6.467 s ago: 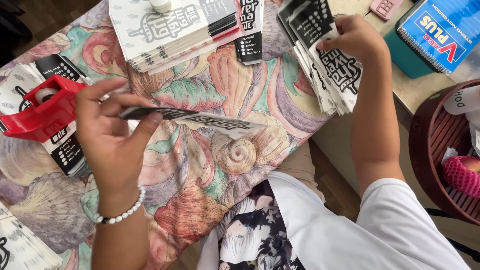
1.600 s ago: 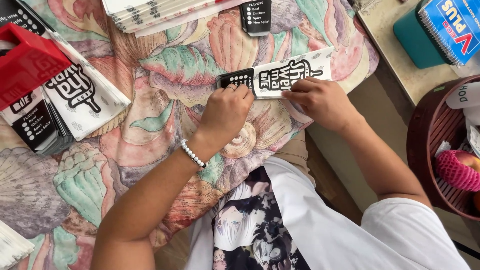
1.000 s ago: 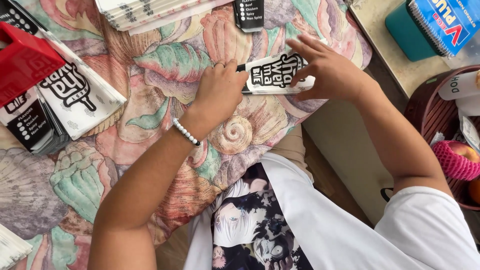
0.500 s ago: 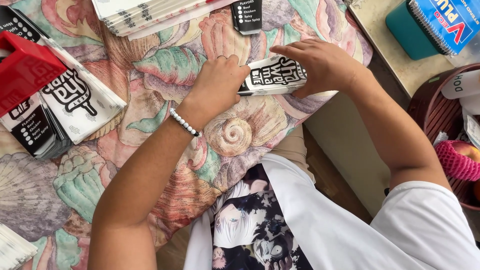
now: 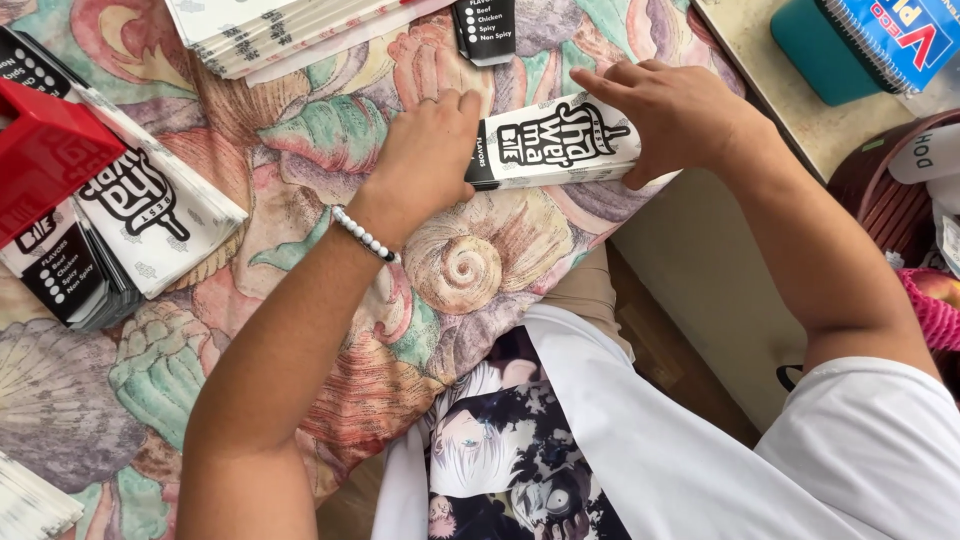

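Two hands work here: the left hand [image 5: 425, 150] and the right hand [image 5: 680, 115], one white-and-black carton sleeve [image 5: 560, 145] between them. Three stacks of flat sleeves: at twelve o'clock [image 5: 290, 30], at nine [image 5: 140, 220], at seven [image 5: 30, 505]. One red tape dispenser [image 5: 45, 150], one teal box [image 5: 825, 50], one bead bracelet [image 5: 365, 235]

Both hands pressed flat, left hand [image 5: 428, 152] apparently curled, right hand [image 5: 672, 112] fingers spread.

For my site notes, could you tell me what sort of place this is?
Probably a home table used for hand-folding food packaging: a seashell-print tablecloth, stacks of flat printed cartons, and a carton pressed under both hands.
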